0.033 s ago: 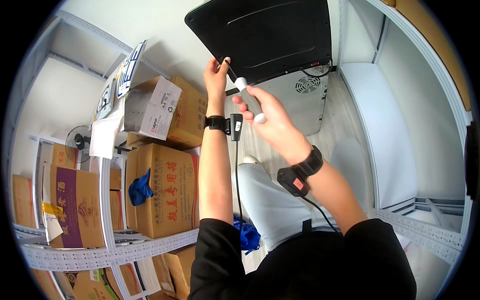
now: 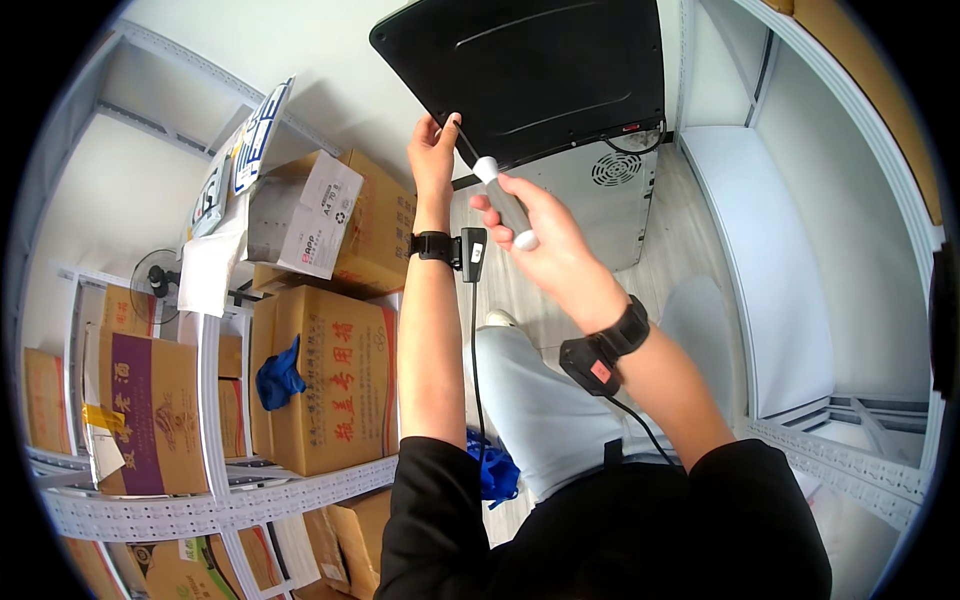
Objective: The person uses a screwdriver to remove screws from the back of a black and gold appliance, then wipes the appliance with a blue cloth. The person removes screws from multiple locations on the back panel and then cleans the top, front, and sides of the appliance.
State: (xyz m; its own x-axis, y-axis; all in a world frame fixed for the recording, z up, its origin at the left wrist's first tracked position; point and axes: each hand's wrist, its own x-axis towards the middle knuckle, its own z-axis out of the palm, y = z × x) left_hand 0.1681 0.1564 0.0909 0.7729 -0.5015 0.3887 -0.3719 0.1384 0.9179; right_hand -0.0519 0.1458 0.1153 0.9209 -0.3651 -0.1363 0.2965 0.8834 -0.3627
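Observation:
A black panel (image 2: pixel 540 70) covers the back of a grey metal appliance with a round vent grille (image 2: pixel 615 168). My left hand (image 2: pixel 432 155) grips the panel's lower left edge. My right hand (image 2: pixel 550 245) is closed around a screwdriver (image 2: pixel 505 208) with a grey and white handle. Its thin shaft points up-left to the panel edge, right beside my left fingers. Both wrists wear black bands, each with a small device and a cable.
White metal shelving (image 2: pixel 210 500) on the left carries several cardboard boxes (image 2: pixel 325 390); a blue cloth (image 2: pixel 278 372) hangs from one. A small fan (image 2: pixel 155 275) stands behind. A white cabinet (image 2: pixel 790 270) lies to the right. My light trouser leg (image 2: pixel 540 410) is below.

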